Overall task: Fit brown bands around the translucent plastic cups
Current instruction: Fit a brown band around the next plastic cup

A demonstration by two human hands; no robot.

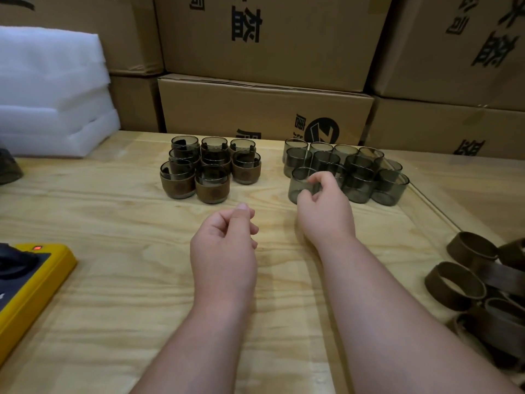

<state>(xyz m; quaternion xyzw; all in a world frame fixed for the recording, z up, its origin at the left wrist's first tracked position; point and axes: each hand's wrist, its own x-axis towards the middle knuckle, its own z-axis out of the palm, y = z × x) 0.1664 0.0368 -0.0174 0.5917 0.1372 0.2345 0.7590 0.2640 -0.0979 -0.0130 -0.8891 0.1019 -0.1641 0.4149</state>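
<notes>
Several bare translucent grey cups (358,172) stand grouped at the back right of the wooden table (113,211). My right hand (324,206) grips the nearest bare cup (301,184) at its front rim, fingers curled on it. Left of that group stand several cups with brown bands fitted (211,183). My left hand (227,245) hovers over the table's middle, fingers loosely curled, holding nothing. Loose brown bands (457,285) lie piled at the right edge.
Stacked cardboard boxes (264,106) form a wall behind the table. White foam sheets (51,92) sit at the back left. A yellow device (31,291) with a red light lies at the left front edge.
</notes>
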